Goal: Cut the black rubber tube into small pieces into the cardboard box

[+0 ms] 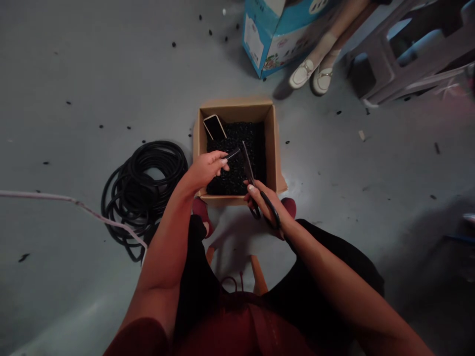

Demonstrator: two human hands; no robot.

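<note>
My left hand (pixel 211 167) pinches a short, dark ridged strip (pixel 233 154) above an open cardboard box (pixel 237 103). To its right, my right hand (pixel 264 197) is closed around the black handles of a pair of scissors (pixel 248 163), whose blades point up and away from me, close to the strip's far end. Whether the blades touch the strip I cannot tell. Inside the box lies a heap of small shiny black pieces (pixel 243 131). A phone with a dark screen (pixel 214 127) leans in the box's far left corner.
Left of the box lies a coil of black hose (pixel 163 148). A pale cord (pixel 100 216) runs past my left arm. Beyond stand a blue printed carton (pixel 256 39), another person's feet in white shoes (pixel 302 74) and a plastic stool (pixel 382 59). Small black bits dot the floor.
</note>
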